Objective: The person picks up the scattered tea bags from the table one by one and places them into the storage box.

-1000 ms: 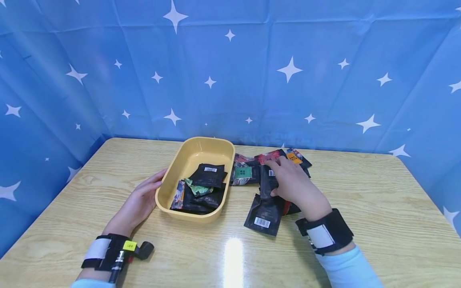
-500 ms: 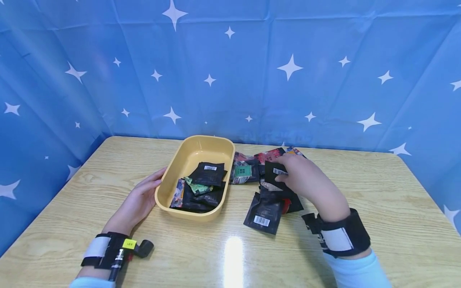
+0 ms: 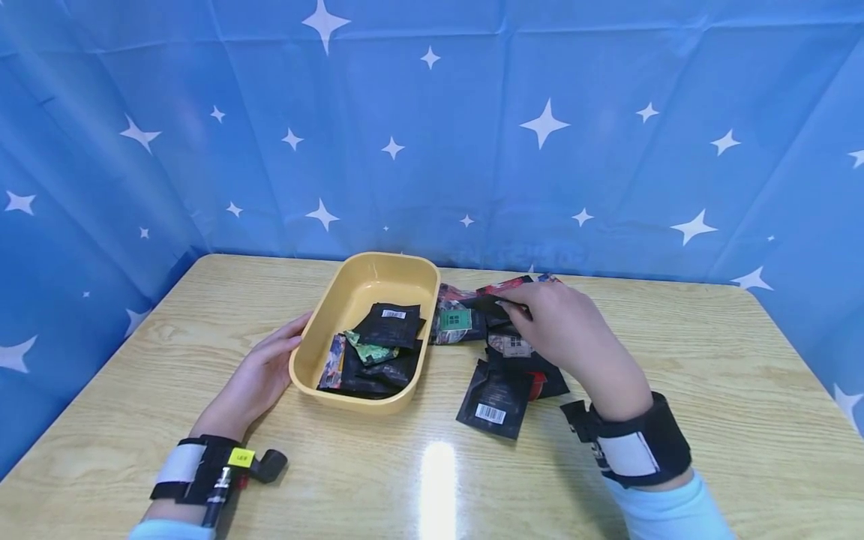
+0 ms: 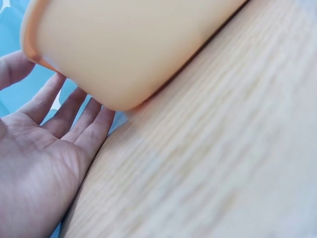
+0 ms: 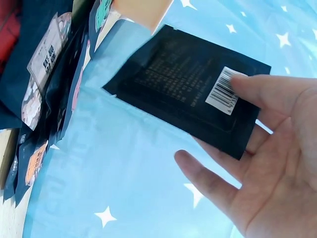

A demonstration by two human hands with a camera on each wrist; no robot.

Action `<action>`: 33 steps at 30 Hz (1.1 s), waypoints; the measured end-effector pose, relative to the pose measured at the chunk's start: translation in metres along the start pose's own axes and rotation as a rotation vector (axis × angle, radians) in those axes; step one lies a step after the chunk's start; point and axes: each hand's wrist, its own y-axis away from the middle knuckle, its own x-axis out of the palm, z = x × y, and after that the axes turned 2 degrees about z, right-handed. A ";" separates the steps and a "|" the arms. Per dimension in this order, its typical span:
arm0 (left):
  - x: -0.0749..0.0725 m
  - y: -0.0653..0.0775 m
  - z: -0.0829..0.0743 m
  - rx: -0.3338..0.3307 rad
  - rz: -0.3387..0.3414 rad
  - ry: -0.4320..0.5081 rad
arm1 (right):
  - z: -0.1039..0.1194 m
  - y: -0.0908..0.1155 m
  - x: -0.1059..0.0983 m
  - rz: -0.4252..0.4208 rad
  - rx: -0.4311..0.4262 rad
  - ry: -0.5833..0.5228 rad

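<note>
On your left, a black band point(image 3: 202, 469) wraps your wrist, and your left hand point(image 3: 266, 371) lies between the tabletop's left edge and the yellow tray point(image 3: 378, 289). Its fingers reach out straight and touch the tray's outer left wall; it has nothing in its grasp. The tray stands upright on the tabletop point(image 3: 169, 352), left of the middle and nearer the far edge than the near edge. Inside, packets lie heaped toward its near end: a colourful packet point(image 3: 333, 365) by the left wall, a green packet point(image 3: 371, 352) in the middle, and a barcoded black packet point(image 3: 389, 327) on top.

Just right of the tray, toward the tabletop's far edge, you have a green-labelled packet point(image 3: 456, 320). Next comes the loose pile: a pale-labelled packet point(image 3: 509, 345), a red packet point(image 3: 505, 286) behind it, and, closest to the near edge, a packet lying barcode up point(image 3: 491, 414).

Over this pile your right hand point(image 3: 556, 322) pinches a black packet point(image 5: 173, 82), thumb on its barcode; the right wrist view shows it lifted and tilted. Behind the far edge hangs a blue curtain point(image 3: 432, 150) with white stars.
</note>
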 end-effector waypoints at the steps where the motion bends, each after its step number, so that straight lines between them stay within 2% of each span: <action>1: 0.000 0.000 0.000 -0.002 -0.001 -0.003 | 0.001 0.000 0.000 -0.001 0.003 0.000; 8: -0.002 0.001 0.001 0.027 0.005 0.004 | 0.009 -0.003 -0.001 -0.054 -0.002 -0.005; 18: -0.002 0.001 0.002 0.037 0.022 0.021 | 0.035 -0.008 0.005 -0.191 -0.023 -0.008; 27: -0.004 -0.001 0.004 -0.002 0.001 -0.034 | 0.059 -0.020 0.015 -0.174 -0.087 -0.071; 33: -0.004 -0.002 0.004 -0.016 -0.018 -0.069 | 0.073 -0.028 0.021 -0.135 -0.095 -0.063</action>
